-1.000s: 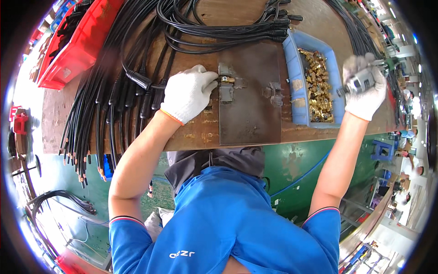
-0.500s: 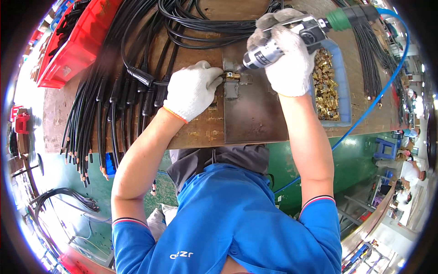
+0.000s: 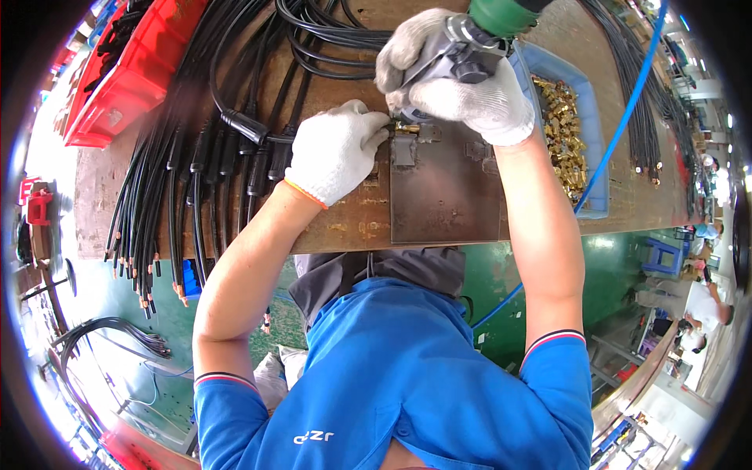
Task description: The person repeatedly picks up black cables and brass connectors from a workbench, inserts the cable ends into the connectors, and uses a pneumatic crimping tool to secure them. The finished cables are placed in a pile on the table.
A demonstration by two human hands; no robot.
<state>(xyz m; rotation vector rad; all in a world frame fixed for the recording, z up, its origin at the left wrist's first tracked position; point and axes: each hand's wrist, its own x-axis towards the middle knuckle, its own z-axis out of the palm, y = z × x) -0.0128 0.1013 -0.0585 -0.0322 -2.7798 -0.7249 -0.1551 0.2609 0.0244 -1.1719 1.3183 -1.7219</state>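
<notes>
My left hand (image 3: pixel 337 145), in a white knit glove, is closed with thumb and fingertips pinched together. A black cable (image 3: pixel 249 128) runs into it from the left, and its end is hidden by the fingers. Just past the fingertips a small brass fitting (image 3: pixel 406 127) sits at a metal block on a dark steel plate (image 3: pixel 446 200). My gloved right hand (image 3: pixel 478 98) is wrapped around an air-powered driver with a green section (image 3: pixel 497 14). The tool is upright over the fitting. Its tip is hidden behind the hand, so contact cannot be made out.
A blue tray (image 3: pixel 598 157) of brass fittings (image 3: pixel 560 117) stands right of my right forearm. Black cables (image 3: pixel 196 188) hang over the table's front edge at left, near a red bin (image 3: pixel 129 82). A blue air hose (image 3: pixel 627 117) crosses the right side. More cables (image 3: pixel 627 102) lie beyond.
My right hand has moved left and the driver has swung from slanted to upright over the fitting. My left hand stays at the fitting, shifted only slightly.
</notes>
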